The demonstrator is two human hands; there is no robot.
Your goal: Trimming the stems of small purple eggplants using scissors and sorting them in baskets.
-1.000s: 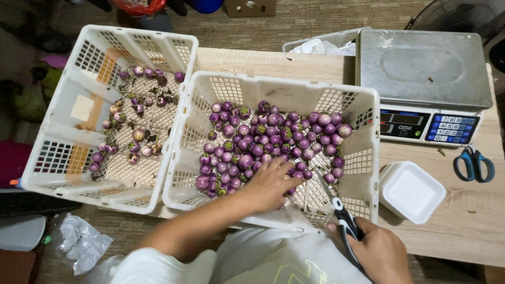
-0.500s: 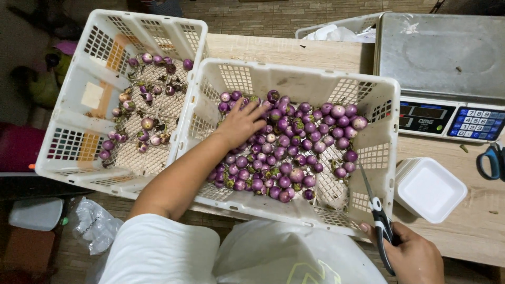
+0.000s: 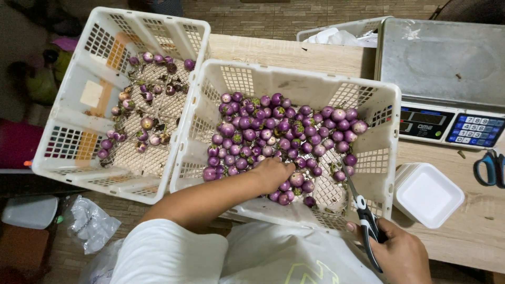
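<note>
We judge the work early: our left hand closes on eggplants heaped in the right basket, our right hand grips scissors, and few lie in the left basket

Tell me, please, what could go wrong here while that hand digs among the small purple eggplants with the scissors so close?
The scissors in the right hand point into the basket towards the left hand, so a reaching finger might get nicked. The left hand presses into the pile of purple eggplants and could bruise some. The basket's near edge overhangs the table, so leaning on it might tip it.
</note>
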